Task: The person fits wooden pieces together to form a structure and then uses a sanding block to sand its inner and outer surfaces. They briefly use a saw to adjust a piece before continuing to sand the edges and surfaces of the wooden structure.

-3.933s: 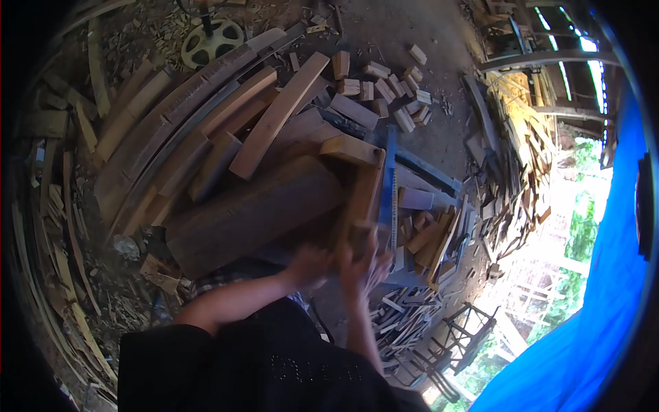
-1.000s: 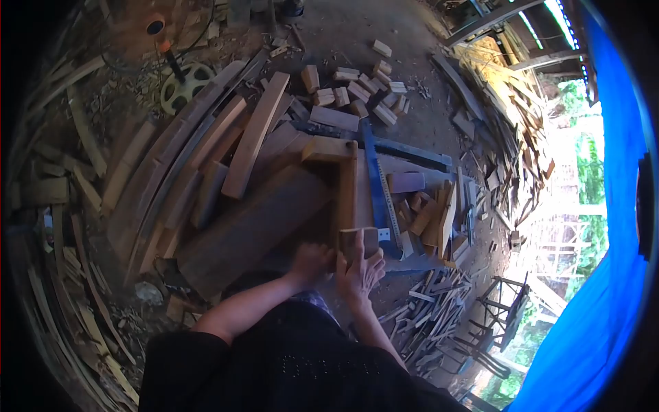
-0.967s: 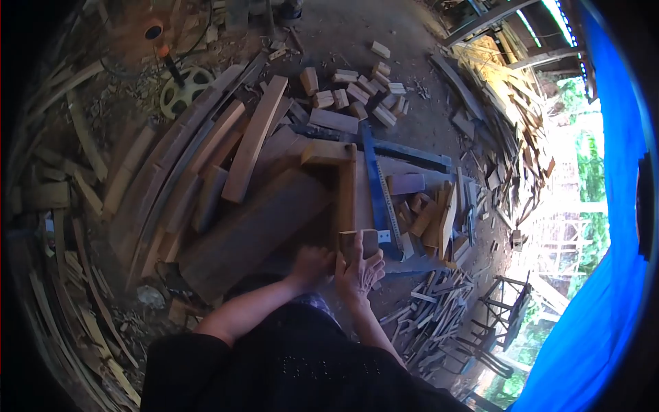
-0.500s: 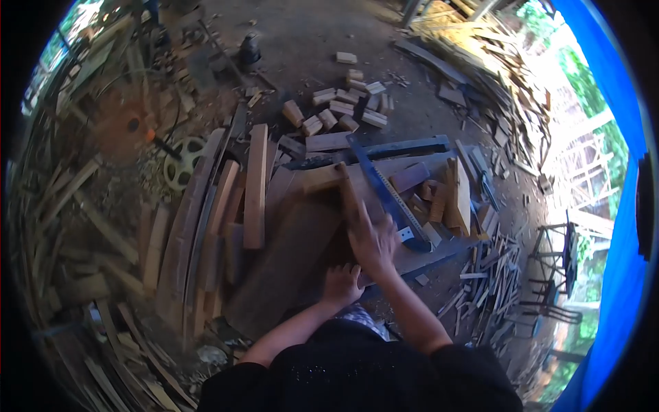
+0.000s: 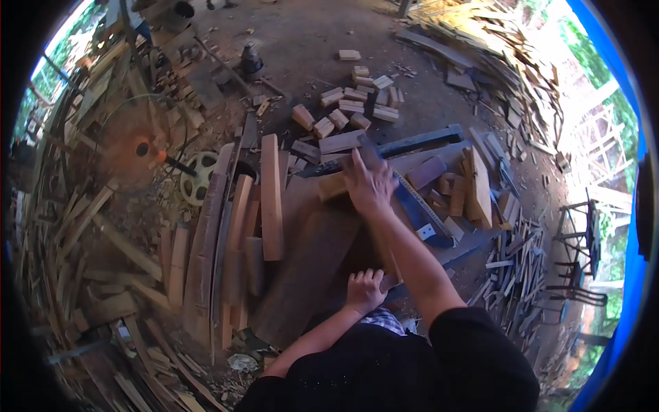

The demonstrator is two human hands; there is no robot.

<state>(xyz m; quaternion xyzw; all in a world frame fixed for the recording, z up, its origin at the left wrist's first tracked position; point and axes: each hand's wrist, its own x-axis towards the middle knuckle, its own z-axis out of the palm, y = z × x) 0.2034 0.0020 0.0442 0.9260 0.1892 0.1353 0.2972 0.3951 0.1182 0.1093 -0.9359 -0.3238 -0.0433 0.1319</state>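
Note:
My left hand [image 5: 366,292] has its fingers curled over the near end of a narrow wooden piece [image 5: 390,280] close to my body. Farther up the work surface, my right hand [image 5: 371,185] reaches out with fingers stretched and slightly apart, smeared by motion. It covers the far part of the narrow piece. A blue metal square with a ruled edge [image 5: 415,209] lies just right of that hand. On the other side, a short light block [image 5: 332,186] sits beside the right hand. A wide brown board [image 5: 305,264] slopes down at the left.
Long upright timbers [image 5: 272,199] stand left of the work surface, near an orange machine [image 5: 143,149] and a pale wheel [image 5: 200,178]. Cut blocks [image 5: 351,107] lie on the ground beyond. Wooden pieces [image 5: 477,189] rest at right, with scrap sticks [image 5: 516,264] below.
My right hand has moved away from my body along the wooden piece, to its far part. My left hand stays at the near end. The whole view has shifted slightly.

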